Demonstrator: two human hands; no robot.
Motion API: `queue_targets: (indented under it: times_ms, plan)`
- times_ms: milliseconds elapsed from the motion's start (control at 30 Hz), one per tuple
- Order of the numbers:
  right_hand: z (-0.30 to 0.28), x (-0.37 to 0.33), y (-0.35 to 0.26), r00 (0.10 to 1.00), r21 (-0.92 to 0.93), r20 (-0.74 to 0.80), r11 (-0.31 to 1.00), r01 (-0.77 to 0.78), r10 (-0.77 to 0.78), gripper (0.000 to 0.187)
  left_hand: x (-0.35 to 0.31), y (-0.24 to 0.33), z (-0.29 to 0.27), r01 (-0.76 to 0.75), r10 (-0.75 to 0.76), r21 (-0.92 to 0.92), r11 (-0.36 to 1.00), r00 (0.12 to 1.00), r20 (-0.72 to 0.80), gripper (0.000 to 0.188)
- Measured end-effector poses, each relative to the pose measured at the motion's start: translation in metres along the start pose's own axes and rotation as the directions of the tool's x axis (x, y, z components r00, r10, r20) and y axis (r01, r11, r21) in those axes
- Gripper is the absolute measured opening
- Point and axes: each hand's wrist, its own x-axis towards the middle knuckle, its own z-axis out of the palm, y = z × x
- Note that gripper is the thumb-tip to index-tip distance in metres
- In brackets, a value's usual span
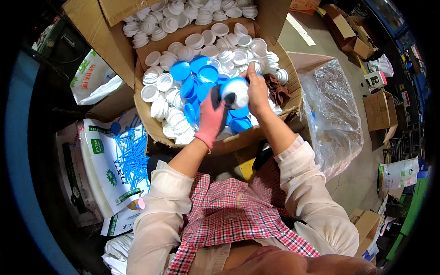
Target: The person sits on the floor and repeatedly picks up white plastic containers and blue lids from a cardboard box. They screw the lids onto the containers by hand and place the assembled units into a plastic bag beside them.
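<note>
Over an open cardboard box (220,146), my two hands meet on a round white and blue plastic cap (237,93), slightly smeared by motion. My left hand (213,114), in a pink glove with dark fingers, is closed on its left side. My bare right hand (257,91) grips its right edge, thumb pointing up. Beneath and left of my hands lie several blue round caps (207,73). White stepped plastic caps (176,114) fill the box around them. A crumpled brown cloth (276,89) rests among the white caps just right of my right hand.
Blue thin plastic sticks (130,153) lie on white printed sacks (98,160) at the left. A box lined with clear plastic (337,110) stands at the right. Further right are cardboard boxes (380,110) and a white bag (398,174). A raised box flap (98,36) borders the far left.
</note>
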Motion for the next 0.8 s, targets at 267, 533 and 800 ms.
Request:
queue_targets:
  times_ms: [267,533,800]
  plan:
    - [-0.103,0.004,-0.034,0.983,-0.356,0.017,0.918,0.176,-0.182,0.052,0.024,-0.017,-0.027,0.409,-0.264,-0.477,0.778,0.902,0.342,0.042]
    - [-0.452,-0.007,0.165,0.902,-0.880,-0.431,0.213,-0.424,0.015,0.048,0.032,-0.023,0.001,0.288,-0.229,-0.100,0.952,0.891,0.391,0.033]
    - [-0.226,0.010,0.025,0.898,-0.877,-0.065,0.455,0.157,-0.434,0.026,0.020,-0.017,-0.013,0.292,-0.281,0.015,0.956,0.905,0.319,0.031]
